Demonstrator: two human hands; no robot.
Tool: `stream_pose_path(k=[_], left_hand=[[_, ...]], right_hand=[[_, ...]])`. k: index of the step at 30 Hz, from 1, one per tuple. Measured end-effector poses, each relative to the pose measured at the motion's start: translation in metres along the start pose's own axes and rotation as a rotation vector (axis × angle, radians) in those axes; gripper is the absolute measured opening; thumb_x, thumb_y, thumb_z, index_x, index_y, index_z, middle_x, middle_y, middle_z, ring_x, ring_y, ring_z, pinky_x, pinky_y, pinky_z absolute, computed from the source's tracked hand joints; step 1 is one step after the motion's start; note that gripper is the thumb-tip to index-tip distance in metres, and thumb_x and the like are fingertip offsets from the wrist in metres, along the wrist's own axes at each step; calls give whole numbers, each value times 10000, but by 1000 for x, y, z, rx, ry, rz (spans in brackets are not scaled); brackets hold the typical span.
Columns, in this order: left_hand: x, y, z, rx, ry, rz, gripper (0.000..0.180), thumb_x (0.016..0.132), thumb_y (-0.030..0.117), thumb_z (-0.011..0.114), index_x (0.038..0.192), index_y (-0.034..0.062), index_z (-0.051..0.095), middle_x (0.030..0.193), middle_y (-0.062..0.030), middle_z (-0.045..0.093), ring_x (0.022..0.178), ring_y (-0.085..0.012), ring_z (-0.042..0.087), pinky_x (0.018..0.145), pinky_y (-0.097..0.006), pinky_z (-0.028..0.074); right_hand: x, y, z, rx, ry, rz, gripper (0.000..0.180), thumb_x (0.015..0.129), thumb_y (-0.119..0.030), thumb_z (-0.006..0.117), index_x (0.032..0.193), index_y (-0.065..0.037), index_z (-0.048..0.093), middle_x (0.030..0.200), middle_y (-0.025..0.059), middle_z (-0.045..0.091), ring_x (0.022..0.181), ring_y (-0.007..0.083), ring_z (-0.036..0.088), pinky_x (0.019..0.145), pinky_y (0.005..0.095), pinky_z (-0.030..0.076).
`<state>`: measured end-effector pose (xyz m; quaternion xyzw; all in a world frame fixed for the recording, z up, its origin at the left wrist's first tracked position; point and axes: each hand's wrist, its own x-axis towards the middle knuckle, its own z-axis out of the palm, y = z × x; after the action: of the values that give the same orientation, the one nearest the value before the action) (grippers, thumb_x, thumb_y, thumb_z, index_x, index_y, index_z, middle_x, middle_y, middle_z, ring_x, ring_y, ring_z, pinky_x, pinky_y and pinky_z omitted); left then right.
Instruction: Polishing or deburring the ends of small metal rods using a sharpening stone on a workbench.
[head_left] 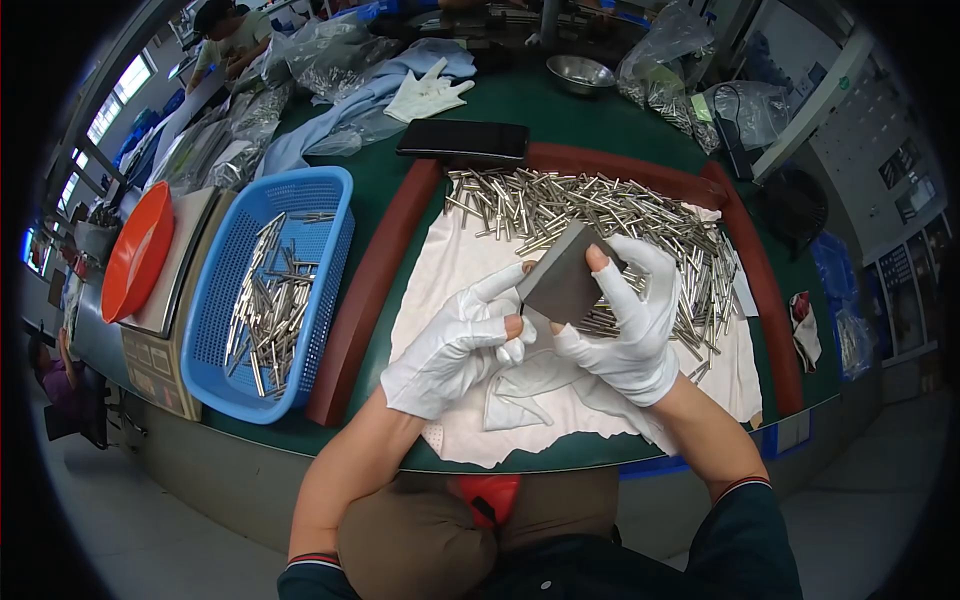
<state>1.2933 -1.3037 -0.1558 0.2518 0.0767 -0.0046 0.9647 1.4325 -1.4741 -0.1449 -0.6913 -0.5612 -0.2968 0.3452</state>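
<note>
Head view: green table [600, 125] bearing white cloth [460, 260], heap of metal pins [610, 215]. Left hand [455, 345] and right hand [625, 320], white-gloved, both gripping grey flat block [562, 282] above cloth. Blue basket [275, 290] of pins sitting left.

1 head view, steeply down, close over green table [600, 130].
</note>
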Motion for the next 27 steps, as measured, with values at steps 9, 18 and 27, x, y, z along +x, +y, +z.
stream_pose_path(k=[9, 18, 27], left_hand=[[-2, 2, 5, 311, 81, 30, 793, 839, -19, 722, 1506, -42, 293, 893, -107, 667, 691, -145, 654, 610, -252, 538], [-3, 4, 7, 622, 136, 48, 732, 816, 0, 743, 1452, -76, 389, 807, -90, 667, 649, -138, 660, 609, -245, 535], [-3, 6, 5, 590, 128, 8, 722, 806, -1, 750, 1443, -60, 416, 791, -79, 668, 641, -138, 658, 586, -243, 525]], right_hand=[[4, 4, 1, 62, -31, 16, 778, 557, -234, 791, 1297, -90, 598, 1175, 139, 556, 1018, 302, 544, 863, 430, 411], [9, 7, -3, 63, -109, -26, 769, 530, -232, 786, 1265, -91, 611, 1171, 132, 554, 1017, 304, 545, 853, 439, 415], [10, 6, -4, 83, -130, -36, 773, 524, -212, 789, 1264, -86, 605, 1176, 138, 556, 1032, 313, 546, 867, 442, 417]])
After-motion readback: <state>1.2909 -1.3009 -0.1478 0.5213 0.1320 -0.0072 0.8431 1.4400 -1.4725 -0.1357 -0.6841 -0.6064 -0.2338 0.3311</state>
